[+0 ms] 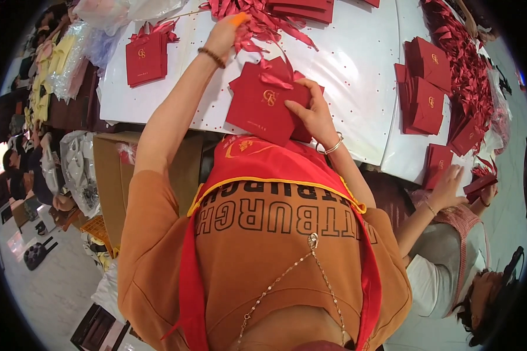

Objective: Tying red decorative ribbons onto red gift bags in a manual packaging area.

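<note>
Your right hand presses flat on a small stack of dark red folded paper envelopes with a gold emblem, fingers spread and thumb tucked at the edge, so the stack stays pinned against the white worktop at the centre of the frame, just above your red apron. A loose red ribbon strip lies across the top of that stack. Your left hand reaches far up toward the upper middle of the frame, closed on something at the edge of a heap of red ribbon strips; an orange finger cover shows on one fingertip (probably there for grip on the slick ribbon, though that is only my reading). What exactly the fingers pinch I cannot tell.

Another stack of red envelopes sits at the upper left, more stacks at the right, where another person's hand rests on one.
</note>
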Demonstrator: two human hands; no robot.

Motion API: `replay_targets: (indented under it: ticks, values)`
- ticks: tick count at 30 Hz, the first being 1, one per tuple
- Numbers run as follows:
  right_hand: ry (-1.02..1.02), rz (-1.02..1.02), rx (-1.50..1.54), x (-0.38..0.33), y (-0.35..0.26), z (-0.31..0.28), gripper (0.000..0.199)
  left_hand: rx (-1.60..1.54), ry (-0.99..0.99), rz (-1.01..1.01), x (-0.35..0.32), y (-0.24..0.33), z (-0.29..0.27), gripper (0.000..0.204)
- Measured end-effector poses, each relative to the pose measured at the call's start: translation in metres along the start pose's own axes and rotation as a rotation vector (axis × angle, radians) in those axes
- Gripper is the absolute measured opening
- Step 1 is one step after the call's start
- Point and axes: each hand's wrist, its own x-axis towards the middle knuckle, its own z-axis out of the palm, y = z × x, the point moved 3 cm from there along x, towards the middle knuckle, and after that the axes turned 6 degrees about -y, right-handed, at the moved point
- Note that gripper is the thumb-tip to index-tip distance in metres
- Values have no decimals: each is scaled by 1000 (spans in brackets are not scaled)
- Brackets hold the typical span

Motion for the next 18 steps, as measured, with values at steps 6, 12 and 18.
replay_targets:
  ticks: [6, 12, 18]
  values:
    - [263, -44, 178, 8, -18, -1, 31, 285, -77, -110, -83, -55, 14, 27]
    - [324, -73, 279, 37, -8, 6, 24, 79, 66, 51, -111, -65, 23, 49]
    - [127, 65, 397, 54, -41, 26, 42, 315, 473, 280, -98, -17, -88, 46]
